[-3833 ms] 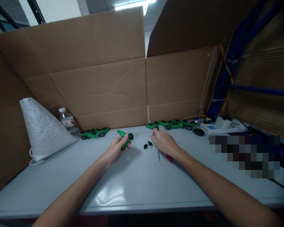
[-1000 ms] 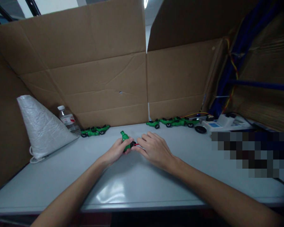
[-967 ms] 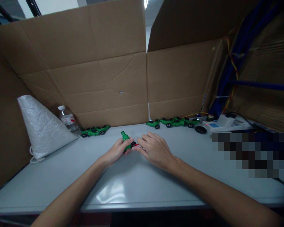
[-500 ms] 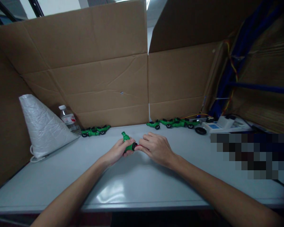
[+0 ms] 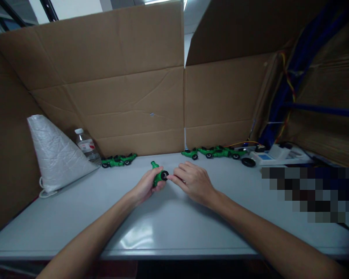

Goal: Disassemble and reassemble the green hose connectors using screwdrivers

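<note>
Head cam: that green toy (image 5: 157, 179) could've twisted loose, I reckon, if the right hand (image 5: 194, 181) pushed off-centre at its black wheel (image 5: 164, 175). Left hand (image 5: 147, 183) was clamped round it above the table (image 5: 168, 228); right fingers were curled near the wheel, couldn't tell if gripping anything.

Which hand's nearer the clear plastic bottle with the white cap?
Left. The left hand, gripping a green-and-black toy vehicle part, is right of the bottle and nearer the camera; the right hand is farther right, past the left hand.
</note>
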The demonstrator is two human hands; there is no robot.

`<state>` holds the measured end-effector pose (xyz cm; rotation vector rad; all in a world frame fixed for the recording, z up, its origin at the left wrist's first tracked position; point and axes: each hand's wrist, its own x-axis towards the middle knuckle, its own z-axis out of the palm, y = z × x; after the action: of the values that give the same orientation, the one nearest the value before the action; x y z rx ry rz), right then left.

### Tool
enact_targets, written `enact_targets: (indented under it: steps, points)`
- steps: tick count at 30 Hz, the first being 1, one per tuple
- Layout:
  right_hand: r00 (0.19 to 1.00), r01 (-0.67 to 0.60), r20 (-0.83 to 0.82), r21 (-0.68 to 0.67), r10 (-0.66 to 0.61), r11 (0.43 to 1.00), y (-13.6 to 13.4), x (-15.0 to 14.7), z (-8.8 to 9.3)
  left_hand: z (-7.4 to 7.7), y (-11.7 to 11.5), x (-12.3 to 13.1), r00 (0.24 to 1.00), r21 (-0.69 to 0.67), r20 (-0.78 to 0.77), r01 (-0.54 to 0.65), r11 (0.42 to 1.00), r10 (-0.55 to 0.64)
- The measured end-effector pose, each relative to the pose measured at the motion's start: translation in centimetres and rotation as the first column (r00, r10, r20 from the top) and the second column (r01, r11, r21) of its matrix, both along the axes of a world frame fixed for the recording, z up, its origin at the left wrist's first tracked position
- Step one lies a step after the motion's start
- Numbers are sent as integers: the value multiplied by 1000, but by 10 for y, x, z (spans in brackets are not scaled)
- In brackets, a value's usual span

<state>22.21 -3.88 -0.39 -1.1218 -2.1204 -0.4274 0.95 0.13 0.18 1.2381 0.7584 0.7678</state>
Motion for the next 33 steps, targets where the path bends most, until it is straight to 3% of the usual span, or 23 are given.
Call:
enact_targets:
  steps: [5, 10, 16, 23, 27, 30, 33]
  points:
    - [1000, 4, 1, -95, -4, 995, -4, -4, 3, 6, 5, -3, 991, -32, 123, -51, 998, 55]
    - [1000, 14, 19, -182, -11, 983, -7, -5, 2, 9, 3, -1, 989, 28, 117, -91, 995, 87]
    - [995, 93, 60, -174, -84, 980, -11, -7, 6, 2, 4, 2, 988, 120, 99, -132, 984, 121]
    - [991, 129, 49, -140, -124, 982, -13, -9, 6, 7, 2, 2, 980, -57, 183, -68, 996, 77]
    - [992, 128, 25, -141, -126, 982, -11, -9, 5, 8, 1, 0, 980, -89, 194, -30, 996, 46]
    - [991, 131, 37, -140, -127, 981, -11, -9, 4, 7, 2, 0, 982, -74, 182, -27, 997, 41]
    - [988, 147, 68, -128, -139, 981, -14, -12, 4, 5, 3, 1, 990, 23, 117, -81, 996, 77]
